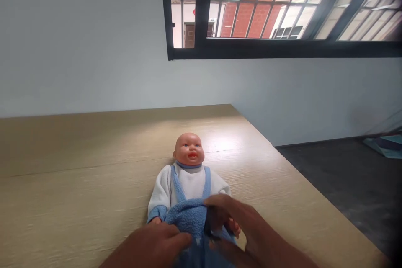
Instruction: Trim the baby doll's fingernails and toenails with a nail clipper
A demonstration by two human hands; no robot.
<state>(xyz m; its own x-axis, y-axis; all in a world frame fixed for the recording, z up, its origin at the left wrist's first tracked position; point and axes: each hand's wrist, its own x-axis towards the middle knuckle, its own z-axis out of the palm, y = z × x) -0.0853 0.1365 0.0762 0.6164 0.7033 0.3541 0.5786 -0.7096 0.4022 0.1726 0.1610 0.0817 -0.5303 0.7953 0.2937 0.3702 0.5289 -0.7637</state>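
Observation:
A baby doll [189,150] with a bare plastic head lies on its back on the table, head away from me. Its outfit is a white long-sleeved top [191,184] and fuzzy blue overalls [188,217] with shoulder straps. My left hand [153,245] is closed at the lower left of the overalls, its thumb pointing right over the cloth. My right hand [248,226] is bent over the right side of the bib, a fingertip on its top edge. Something dark shows between its thumb and curled fingers, too shaded to name. The doll's legs are out of view.
The pale wooden table [94,167] meets a grey-white wall [81,42] at the back. Its right edge drops to a dark floor [329,171], where a bluish-green flat thing [387,146] lies. Above is a black-framed window [266,49] with bars.

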